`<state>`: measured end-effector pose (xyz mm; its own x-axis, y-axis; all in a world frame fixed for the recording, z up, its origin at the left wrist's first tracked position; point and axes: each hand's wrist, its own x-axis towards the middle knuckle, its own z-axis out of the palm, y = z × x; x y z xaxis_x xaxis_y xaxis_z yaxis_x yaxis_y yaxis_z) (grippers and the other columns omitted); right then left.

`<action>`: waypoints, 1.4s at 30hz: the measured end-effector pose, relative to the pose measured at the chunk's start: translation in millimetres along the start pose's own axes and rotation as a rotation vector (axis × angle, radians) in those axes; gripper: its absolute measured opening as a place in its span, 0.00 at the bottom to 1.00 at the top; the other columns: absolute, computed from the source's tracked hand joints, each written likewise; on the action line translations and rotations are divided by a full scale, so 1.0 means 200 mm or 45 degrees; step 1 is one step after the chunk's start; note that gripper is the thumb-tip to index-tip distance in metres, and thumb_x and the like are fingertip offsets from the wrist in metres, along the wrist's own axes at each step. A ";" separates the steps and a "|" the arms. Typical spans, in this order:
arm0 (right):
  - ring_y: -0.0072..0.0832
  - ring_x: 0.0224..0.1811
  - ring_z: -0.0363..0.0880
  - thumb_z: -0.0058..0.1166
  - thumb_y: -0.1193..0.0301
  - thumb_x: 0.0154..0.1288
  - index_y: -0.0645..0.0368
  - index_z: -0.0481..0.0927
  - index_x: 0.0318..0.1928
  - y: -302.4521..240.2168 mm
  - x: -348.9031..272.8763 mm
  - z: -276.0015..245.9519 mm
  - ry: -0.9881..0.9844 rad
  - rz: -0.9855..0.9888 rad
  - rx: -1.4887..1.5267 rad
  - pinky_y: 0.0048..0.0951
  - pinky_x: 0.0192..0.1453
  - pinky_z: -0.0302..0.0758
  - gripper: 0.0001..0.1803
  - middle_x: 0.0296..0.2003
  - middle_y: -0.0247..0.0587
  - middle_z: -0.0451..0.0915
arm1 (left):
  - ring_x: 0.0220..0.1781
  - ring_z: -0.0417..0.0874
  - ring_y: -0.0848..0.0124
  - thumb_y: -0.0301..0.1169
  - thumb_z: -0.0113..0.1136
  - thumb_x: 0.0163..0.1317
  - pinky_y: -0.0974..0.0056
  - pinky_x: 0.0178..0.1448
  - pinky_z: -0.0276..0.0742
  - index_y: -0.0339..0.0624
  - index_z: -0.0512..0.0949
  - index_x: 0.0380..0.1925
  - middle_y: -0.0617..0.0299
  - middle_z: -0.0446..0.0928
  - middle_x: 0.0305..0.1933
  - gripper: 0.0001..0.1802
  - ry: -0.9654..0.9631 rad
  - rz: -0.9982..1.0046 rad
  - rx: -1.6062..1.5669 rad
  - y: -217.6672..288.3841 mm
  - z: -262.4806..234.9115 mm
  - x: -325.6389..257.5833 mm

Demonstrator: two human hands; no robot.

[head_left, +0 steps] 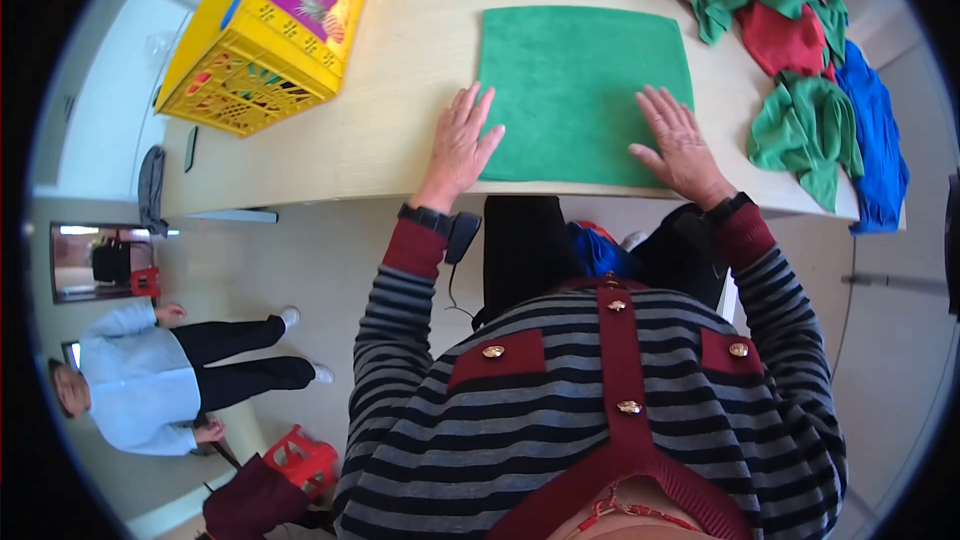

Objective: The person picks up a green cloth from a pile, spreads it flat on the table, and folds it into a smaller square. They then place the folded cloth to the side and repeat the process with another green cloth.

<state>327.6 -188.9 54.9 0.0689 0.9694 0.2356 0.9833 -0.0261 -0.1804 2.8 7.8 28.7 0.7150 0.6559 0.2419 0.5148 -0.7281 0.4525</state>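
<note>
A green cloth lies spread flat on the pale table, its near edge close to the table's front edge. At its left side, my left hand has its fingers stretched out, with the fingertips beside the cloth's left edge. My right hand rests at the cloth's right side, fingers extended and partly over its right edge. Neither hand grips anything. Both wrists wear dark bands.
A yellow plastic crate stands on the table at the left. Crumpled brown, red, green and blue cloths are heaped along the right side. Behind at the left, a person stands near a red stool.
</note>
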 end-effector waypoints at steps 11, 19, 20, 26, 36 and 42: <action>0.46 0.81 0.50 0.65 0.58 0.62 0.53 0.56 0.77 -0.06 -0.28 -0.08 -0.198 -0.226 0.038 0.51 0.82 0.50 0.47 0.77 0.46 0.56 | 0.76 0.64 0.56 0.35 0.68 0.58 0.45 0.78 0.57 0.47 0.69 0.69 0.56 0.65 0.75 0.37 -0.024 0.223 0.372 0.21 -0.07 -0.37; 0.46 0.74 0.65 0.65 0.76 0.55 0.55 0.70 0.69 -0.01 -0.39 -0.03 -0.023 -0.286 0.040 0.48 0.76 0.65 0.38 0.70 0.45 0.69 | 0.57 0.80 0.58 0.19 0.65 0.49 0.50 0.67 0.69 0.41 0.82 0.48 0.57 0.81 0.54 0.22 0.245 0.333 0.289 0.21 -0.08 -0.44; 0.46 0.74 0.65 0.65 0.76 0.55 0.55 0.70 0.69 -0.03 -0.40 -0.06 -0.021 -0.285 0.035 0.48 0.76 0.65 0.38 0.70 0.45 0.69 | 0.54 0.81 0.58 0.18 0.65 0.47 0.50 0.66 0.70 0.41 0.83 0.45 0.58 0.82 0.51 0.21 0.259 0.327 0.263 0.22 -0.09 -0.45; 0.40 0.52 0.82 0.61 0.77 0.60 0.63 0.80 0.54 -0.04 -0.37 -0.33 -0.226 -0.136 0.579 0.36 0.57 0.78 0.20 0.48 0.44 0.83 | 0.49 0.81 0.60 0.19 0.66 0.51 0.55 0.61 0.73 0.39 0.83 0.39 0.59 0.83 0.43 0.13 0.140 0.251 0.018 0.31 -0.35 -0.41; 0.13 0.32 0.71 0.62 0.67 0.68 0.65 0.83 0.43 0.45 0.33 -0.26 -0.287 0.422 1.025 0.23 0.39 0.74 0.12 0.27 0.25 0.76 | 0.34 0.77 0.80 0.28 0.67 0.63 0.70 0.39 0.75 0.30 0.83 0.38 0.66 0.82 0.32 0.10 0.138 -0.295 -0.811 0.00 -0.23 0.34; 0.32 0.31 0.80 0.61 0.56 0.66 0.67 0.82 0.36 0.60 0.54 0.07 0.004 0.425 0.521 0.36 0.41 0.76 0.22 0.28 0.44 0.82 | 0.31 0.78 0.79 0.28 0.67 0.61 0.66 0.35 0.74 0.32 0.83 0.35 0.63 0.82 0.28 0.09 0.245 -0.426 -0.882 -0.26 0.07 0.53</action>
<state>450.7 -83.2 46.2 0.3682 0.9239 0.1040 0.7616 -0.2356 -0.6038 59.0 113.0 18.3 0.4475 0.8869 0.1144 0.2311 -0.2383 0.9433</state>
